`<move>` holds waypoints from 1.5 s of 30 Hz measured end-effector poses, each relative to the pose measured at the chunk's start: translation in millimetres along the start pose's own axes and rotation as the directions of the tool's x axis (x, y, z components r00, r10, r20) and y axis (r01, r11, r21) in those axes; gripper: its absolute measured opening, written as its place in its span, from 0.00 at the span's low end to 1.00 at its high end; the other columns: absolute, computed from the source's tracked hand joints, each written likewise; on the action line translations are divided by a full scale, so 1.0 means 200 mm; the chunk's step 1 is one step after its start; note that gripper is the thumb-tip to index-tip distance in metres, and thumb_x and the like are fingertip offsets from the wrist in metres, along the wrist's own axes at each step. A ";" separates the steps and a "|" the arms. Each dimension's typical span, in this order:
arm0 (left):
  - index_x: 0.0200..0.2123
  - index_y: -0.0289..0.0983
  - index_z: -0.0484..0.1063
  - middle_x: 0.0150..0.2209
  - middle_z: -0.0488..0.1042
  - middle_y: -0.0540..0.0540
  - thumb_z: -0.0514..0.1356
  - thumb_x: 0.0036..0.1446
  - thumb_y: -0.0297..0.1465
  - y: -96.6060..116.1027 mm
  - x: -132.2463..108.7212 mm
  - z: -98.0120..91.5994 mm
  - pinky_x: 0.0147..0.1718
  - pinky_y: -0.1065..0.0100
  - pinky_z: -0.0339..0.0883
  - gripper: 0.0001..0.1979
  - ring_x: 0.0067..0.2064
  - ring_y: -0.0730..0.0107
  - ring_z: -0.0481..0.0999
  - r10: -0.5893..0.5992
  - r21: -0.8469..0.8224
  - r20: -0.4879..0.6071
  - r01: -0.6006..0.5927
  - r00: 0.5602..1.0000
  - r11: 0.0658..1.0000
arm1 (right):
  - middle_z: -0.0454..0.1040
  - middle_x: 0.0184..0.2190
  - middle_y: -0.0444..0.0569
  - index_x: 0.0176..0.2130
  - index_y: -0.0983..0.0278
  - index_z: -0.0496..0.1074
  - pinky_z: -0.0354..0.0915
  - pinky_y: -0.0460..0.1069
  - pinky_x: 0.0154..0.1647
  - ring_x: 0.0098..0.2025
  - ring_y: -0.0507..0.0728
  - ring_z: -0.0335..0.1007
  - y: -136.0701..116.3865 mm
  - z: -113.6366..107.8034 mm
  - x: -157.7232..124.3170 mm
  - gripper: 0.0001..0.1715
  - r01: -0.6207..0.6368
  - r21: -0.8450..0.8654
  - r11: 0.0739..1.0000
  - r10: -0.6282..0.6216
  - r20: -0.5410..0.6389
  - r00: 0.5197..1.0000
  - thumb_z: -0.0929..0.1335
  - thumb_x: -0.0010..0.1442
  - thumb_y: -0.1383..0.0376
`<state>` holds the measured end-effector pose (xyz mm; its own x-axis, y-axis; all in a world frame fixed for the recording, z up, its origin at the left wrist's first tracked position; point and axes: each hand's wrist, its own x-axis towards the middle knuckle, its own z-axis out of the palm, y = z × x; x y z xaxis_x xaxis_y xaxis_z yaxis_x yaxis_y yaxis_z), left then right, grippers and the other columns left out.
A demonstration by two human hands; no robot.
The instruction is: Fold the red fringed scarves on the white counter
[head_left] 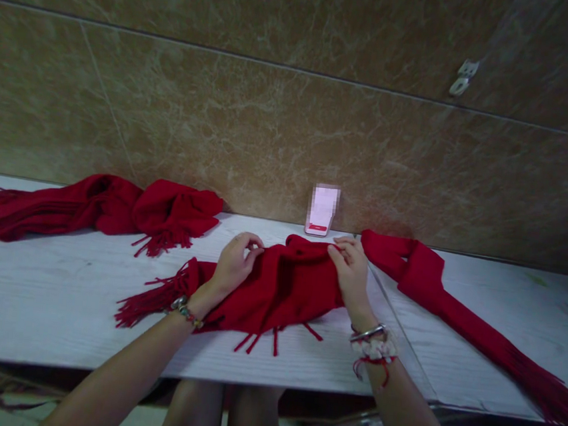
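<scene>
A red fringed scarf (302, 282) lies bunched on the pale wood-grain table, partly folded, with fringe at its left end and along its near edge. My left hand (237, 259) pinches the scarf's upper edge left of the middle, thumb and fingers together. At the upper right corner, my right hand (351, 270) grips the same scarf between thumb and fingers. Between the hands the cloth sags into a fold. Bracelets circle both wrists.
A second red scarf (114, 207) lies crumpled at the left by the wall. To the right, another red scarf (437, 291) stretches towards the table's front edge. A phone (320, 210) leans against the tiled wall (223, 113). A white hook (464, 77) is fixed there.
</scene>
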<state>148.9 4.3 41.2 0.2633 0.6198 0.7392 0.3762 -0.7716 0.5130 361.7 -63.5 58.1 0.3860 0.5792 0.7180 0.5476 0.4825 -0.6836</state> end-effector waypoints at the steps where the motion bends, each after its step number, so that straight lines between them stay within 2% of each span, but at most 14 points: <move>1: 0.28 0.37 0.64 0.27 0.69 0.50 0.55 0.50 0.27 -0.02 0.02 -0.03 0.33 0.70 0.64 0.00 0.30 0.71 0.69 -0.035 0.016 -0.076 0.036 0.996 0.999 | 0.64 0.30 0.45 0.23 0.62 0.66 0.60 0.52 0.41 0.35 0.54 0.63 0.00 -0.03 0.02 0.07 -0.016 0.044 0.999 0.019 -0.082 0.996 0.66 0.49 0.63; 6: 0.29 0.37 0.62 0.28 0.69 0.50 0.56 0.48 0.32 -0.12 0.09 -0.17 0.32 0.70 0.62 0.06 0.29 0.72 0.68 -0.171 -0.085 -0.341 0.151 0.924 0.985 | 0.61 0.26 0.42 0.17 0.63 0.61 0.58 0.50 0.41 0.33 0.52 0.61 0.02 -0.14 0.10 0.10 -0.003 0.288 0.958 0.113 -0.366 0.924 0.66 0.45 0.65; 7: 0.30 0.37 0.61 0.26 0.69 0.51 0.56 0.47 0.34 -0.12 0.10 -0.18 0.31 0.71 0.61 0.07 0.28 0.72 0.68 -0.198 -0.158 -0.261 0.161 0.945 0.974 | 0.61 0.25 0.42 0.16 0.63 0.60 0.58 0.50 0.40 0.32 0.52 0.61 0.03 -0.14 0.10 0.11 -0.022 0.312 0.950 0.129 -0.328 0.936 0.65 0.45 0.64; 9: 0.33 0.37 0.62 0.22 0.67 0.53 0.56 0.47 0.36 -0.12 0.10 -0.20 0.27 0.72 0.61 0.11 0.25 0.73 0.68 -0.204 -0.306 0.104 0.226 0.973 0.925 | 0.63 0.24 0.43 0.16 0.63 0.60 0.59 0.50 0.37 0.31 0.53 0.62 0.06 -0.14 0.11 0.12 -0.093 0.286 0.954 0.139 -0.147 0.979 0.63 0.47 0.62; 12: 0.38 0.36 0.64 0.15 0.64 0.56 0.52 0.50 0.40 -0.10 0.08 -0.17 0.23 0.72 0.59 0.15 0.19 0.74 0.65 -0.134 -0.328 0.558 0.366 0.819 0.871 | 0.64 0.22 0.44 0.18 0.62 0.63 0.59 0.51 0.34 0.29 0.54 0.62 0.07 -0.13 0.10 0.13 -0.058 0.034 0.998 0.058 0.019 0.998 0.62 0.50 0.61; 17: 0.36 0.36 0.66 0.24 0.71 0.51 0.54 0.48 0.39 -0.08 0.05 -0.08 0.29 0.70 0.63 0.14 0.27 0.71 0.71 -0.265 -0.192 0.424 0.372 0.866 0.908 | 0.67 0.29 0.48 0.28 0.62 0.69 0.61 0.53 0.38 0.35 0.56 0.64 0.01 -0.09 0.05 0.07 0.231 -0.229 0.946 -0.225 0.051 0.973 0.63 0.53 0.62; 23: 0.39 0.36 0.67 0.31 0.75 0.47 0.60 0.43 0.36 -0.07 0.01 -0.03 0.35 0.66 0.65 0.18 0.33 0.67 0.73 -0.242 -0.183 0.559 0.402 0.793 0.897 | 0.67 0.41 0.51 0.41 0.60 0.70 0.58 0.58 0.47 0.45 0.59 0.61 -0.02 -0.02 -0.02 0.12 0.420 -0.293 0.859 -0.303 0.370 0.878 0.64 0.55 0.62; 30: 0.33 0.38 0.69 0.24 0.73 0.52 0.59 0.43 0.32 -0.07 0.03 -0.03 0.37 0.65 0.64 0.10 0.30 0.69 0.73 -0.244 -0.178 0.305 0.307 0.921 0.935 | 0.68 0.34 0.49 0.27 0.60 0.69 0.61 0.55 0.43 0.40 0.57 0.64 -0.01 -0.01 -0.01 0.06 0.310 -0.173 0.935 -0.229 0.373 0.899 0.65 0.54 0.64; 34: 0.28 0.37 0.68 0.24 0.71 0.52 0.59 0.42 0.31 -0.15 0.09 -0.12 0.33 0.68 0.64 0.07 0.29 0.71 0.71 -0.343 -0.197 -0.049 0.327 0.938 0.924 | 0.66 0.31 0.47 0.24 0.61 0.66 0.61 0.54 0.41 0.36 0.56 0.64 0.01 -0.09 0.05 0.07 0.174 -0.174 0.969 -0.169 0.040 0.985 0.65 0.52 0.63; 36: 0.26 0.37 0.65 0.25 0.69 0.52 0.59 0.41 0.32 -0.19 0.12 -0.19 0.30 0.71 0.63 0.07 0.28 0.73 0.70 -0.392 -0.274 -0.201 0.333 0.897 0.902 | 0.65 0.29 0.46 0.24 0.62 0.66 0.60 0.54 0.41 0.35 0.55 0.63 0.04 -0.15 0.09 0.07 0.110 -0.166 0.980 -0.140 -0.186 0.973 0.66 0.50 0.63; 38: 0.27 0.37 0.64 0.25 0.68 0.52 0.60 0.39 0.34 -0.22 0.13 -0.25 0.28 0.72 0.63 0.10 0.28 0.74 0.69 -0.408 -0.373 -0.228 0.308 0.884 0.875 | 0.65 0.28 0.46 0.22 0.62 0.66 0.60 0.53 0.41 0.35 0.55 0.63 0.07 -0.20 0.11 0.08 0.067 -0.081 0.994 -0.085 -0.246 0.965 0.67 0.48 0.62; 41: 0.32 0.37 0.65 0.22 0.67 0.53 0.61 0.40 0.38 -0.21 0.12 -0.30 0.24 0.73 0.60 0.15 0.24 0.74 0.67 -0.339 -0.480 0.088 0.338 0.937 0.809 | 0.67 0.26 0.46 0.18 0.63 0.66 0.61 0.53 0.39 0.34 0.56 0.65 0.10 -0.23 0.12 0.14 -0.043 0.131 0.990 0.031 0.091 0.995 0.66 0.49 0.58; 43: 0.38 0.36 0.66 0.17 0.65 0.54 0.56 0.46 0.43 -0.19 0.10 -0.29 0.21 0.72 0.59 0.19 0.20 0.74 0.65 -0.261 -0.443 0.394 0.431 0.881 0.786 | 0.68 0.25 0.47 0.16 0.63 0.66 0.62 0.53 0.38 0.33 0.56 0.66 0.11 -0.22 0.13 0.20 -0.128 0.185 0.974 0.077 0.261 0.962 0.63 0.52 0.55; 45: 0.42 0.34 0.66 0.13 0.63 0.55 0.50 0.51 0.46 -0.17 0.08 -0.27 0.20 0.71 0.58 0.23 0.17 0.73 0.64 -0.255 -0.327 0.535 0.475 0.806 0.817 | 0.69 0.24 0.47 0.18 0.63 0.68 0.63 0.53 0.37 0.32 0.56 0.66 0.11 -0.19 0.12 0.20 -0.133 0.126 0.983 0.096 0.265 0.959 0.62 0.52 0.54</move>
<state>92.4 32.9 59.2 0.5916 0.7722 0.2315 0.1418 -0.3823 0.9131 411.3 -64.3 64.7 0.2266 0.7762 0.5884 0.3934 0.4797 -0.7843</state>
